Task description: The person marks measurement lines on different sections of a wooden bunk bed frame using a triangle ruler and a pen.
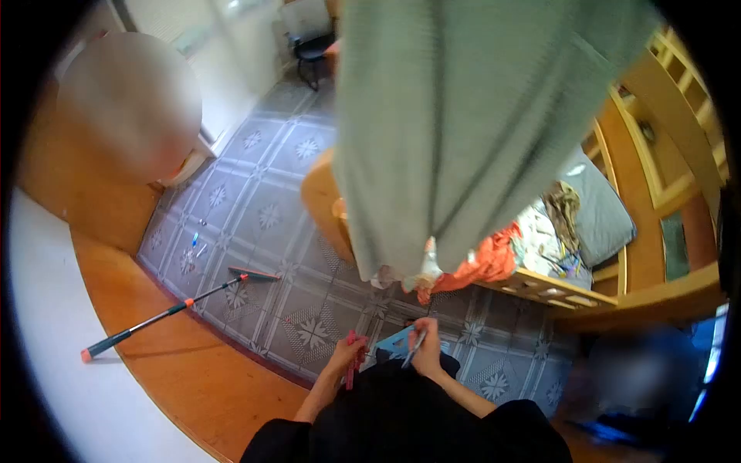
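My left hand (pixel 343 359) is closed around a slim pink plastic piece (pixel 351 378), whose exact kind I cannot make out. Close by on the right, my right hand (pixel 428 353) grips a thin grey-blue pen-like stick (pixel 414 349), tilted downward. Between and just beyond both hands shows a light blue plastic item with slots (pixel 396 341), like the edge of a basket. Its lower part is hidden by my dark clothing.
A grey-green curtain (pixel 463 116) hangs ahead, beside a wooden bunk bed (pixel 563 291) with an orange cloth (pixel 482 266) and grey pillow (pixel 606 208). On the left, a long-handled broom-like tool (pixel 154 318) leans across a wooden ledge. Small items (pixel 194 239) lie on the tiled floor.
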The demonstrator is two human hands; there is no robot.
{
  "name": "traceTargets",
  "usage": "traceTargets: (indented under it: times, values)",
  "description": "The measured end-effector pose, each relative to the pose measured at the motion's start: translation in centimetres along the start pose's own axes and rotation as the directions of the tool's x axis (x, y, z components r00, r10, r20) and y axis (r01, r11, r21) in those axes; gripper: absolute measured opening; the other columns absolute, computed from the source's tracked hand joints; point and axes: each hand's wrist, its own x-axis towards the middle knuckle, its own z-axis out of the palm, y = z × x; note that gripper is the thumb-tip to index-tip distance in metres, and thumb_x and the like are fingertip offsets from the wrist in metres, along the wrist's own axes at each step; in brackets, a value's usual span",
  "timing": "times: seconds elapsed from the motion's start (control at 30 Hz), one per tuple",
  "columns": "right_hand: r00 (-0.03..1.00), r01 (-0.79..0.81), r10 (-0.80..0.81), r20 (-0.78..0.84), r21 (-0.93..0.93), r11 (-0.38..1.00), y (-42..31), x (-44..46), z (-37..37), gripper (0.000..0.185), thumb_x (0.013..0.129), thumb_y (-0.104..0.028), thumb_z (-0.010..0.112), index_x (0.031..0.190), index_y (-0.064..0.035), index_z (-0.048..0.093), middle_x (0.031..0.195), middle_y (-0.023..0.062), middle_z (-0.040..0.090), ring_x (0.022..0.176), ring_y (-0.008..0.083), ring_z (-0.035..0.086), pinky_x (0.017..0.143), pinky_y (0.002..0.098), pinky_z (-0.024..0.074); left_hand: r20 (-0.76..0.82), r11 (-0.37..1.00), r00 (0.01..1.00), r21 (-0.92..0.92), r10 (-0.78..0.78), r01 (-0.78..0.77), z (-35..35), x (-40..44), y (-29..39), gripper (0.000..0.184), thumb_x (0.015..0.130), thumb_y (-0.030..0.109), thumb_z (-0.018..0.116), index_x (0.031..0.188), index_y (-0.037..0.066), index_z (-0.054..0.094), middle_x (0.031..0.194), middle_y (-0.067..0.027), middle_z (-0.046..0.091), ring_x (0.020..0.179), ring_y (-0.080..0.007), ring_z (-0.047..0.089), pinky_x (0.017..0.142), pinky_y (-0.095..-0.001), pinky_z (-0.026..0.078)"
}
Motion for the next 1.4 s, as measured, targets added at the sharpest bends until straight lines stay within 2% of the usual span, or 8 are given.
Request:
traceTargets:
  times: [0.07,0.1,0.17,0.23,0.47,0.73,1.0,1.4]
  values:
    - [0.989,0.053,-0.045,0.14,-0.053,0.997,-0.9,1.6,3.8,0.026,0.085,-0.001,0.059,0.107,-0.0057,0.046,0.091,0.0067,0.048,0.077,0.0156,0.05,0.068,0.0296,0.0434,0.229,0.813,0.973,-0.564,-0.012,0.143,-2.9,-2.5,1.3,0.034,0.091,0.03,0.059,0.11,0.002,0.059,0.075,-0.0074,0.058,0.057,-0.0181,0.053,0.052,-0.0303,0.045]
    - [0.977,0.102,-0.098,0.189,-0.013,0.995,-1.0,2.6,6.1,0.027,0.085,-0.002,0.06,0.108,-0.0056,0.047,0.092,0.0074,0.05,0.079,0.0162,0.052,0.069,0.0302,0.0442,0.217,0.801,0.976,-0.581,-0.021,0.146,-3.9,-2.5,0.7,0.034,0.091,0.03,0.059,0.11,0.002,0.059,0.075,-0.0074,0.058,0.057,-0.0181,0.053,0.052,-0.0303,0.045]
    - [0.955,0.137,-0.141,0.261,0.032,0.99,-2.1,4.7,10.5,0.027,0.085,-0.003,0.061,0.109,-0.0055,0.047,0.094,0.0081,0.052,0.081,0.0167,0.053,0.07,0.0308,0.045,0.162,0.384,0.978,-0.918,0.133,0.1,-5.7,-2.9,-1.2,0.044,0.095,0.042,0.051,0.115,0.003,0.057,0.105,-0.0184,0.064,0.065,-0.0149,0.054,0.058,-0.0311,0.046]
    - [0.942,0.109,-0.145,0.303,0.134,0.985,-3.9,6.9,14.7,0.025,0.086,-0.002,0.06,0.107,-0.0047,0.047,0.093,0.0083,0.054,0.082,0.0165,0.054,0.072,0.0313,0.046,0.107,0.315,0.991,-0.946,0.083,0.076,-7.3,-3.9,1.1,0.046,0.094,0.04,0.054,0.119,0.002,0.054,0.12,-0.0214,0.057,0.071,-0.0154,0.054,0.062,-0.0303,0.046]
    - [0.915,0.165,-0.239,0.324,0.24,0.957,-9.3,15.2,25.6,0.019,0.087,-0.003,0.058,0.104,-0.0015,0.05,0.08,0.0112,0.057,0.069,0.0213,0.059,0.061,0.0321,0.0463,-0.334,0.538,0.943,-0.795,-0.003,-0.28,-14.5,-2.3,13.3,0.021,0.089,0.018,0.065,0.1,0.004,0.054,0.094,-0.0138,0.064,0.064,-0.0158,0.059,0.05,-0.0283,0.048]
    - [0.857,0.205,-0.298,0.42,0.253,0.946,-12.3,20.3,33.8,0.023,0.084,-0.003,0.062,0.102,-0.0027,0.048,0.072,0.0125,0.057,0.061,0.0286,0.059,0.056,0.0358,0.0461,-0.487,0.537,0.873,-0.744,-0.028,-0.398,-22.3,2.4,17.7,0.014,0.09,0.015,0.064,0.089,0.007,0.053,0.07,-0.0074,0.058,0.06,-0.0174,0.059,0.054,-0.0291,0.049]
    - [0.925,0.293,-0.325,0.195,0.173,0.94,-12.1,26.5,42.8,0.025,0.082,-0.003,0.064,0.101,-0.0023,0.047,0.069,0.0109,0.056,0.06,0.0286,0.059,0.058,0.0356,0.0467,-0.31,0.705,0.95,-0.666,0.036,-0.244,-34.7,11.0,23.9,0.014,0.09,0.01,0.063,0.091,0.009,0.048,0.073,-0.0049,0.056,0.064,-0.0151,0.057,0.057,-0.0289,0.049]
    - [0.897,0.091,-0.069,-0.436,0.031,0.995,-12.1,39.4,49.1,0.028,0.08,0.002,0.066,0.1,-0.0006,0.046,0.086,0.0144,0.06,0.067,0.0258,0.062,0.06,0.0331,0.0484,0.361,0.964,0.909,0.082,0.207,-0.252,-41.6,31.3,45.2,0.015,0.085,0.005,0.066,0.091,0.005,0.053,0.07,-0.002,0.059,0.059,-0.0086,0.056,0.052,-0.0214,0.044]
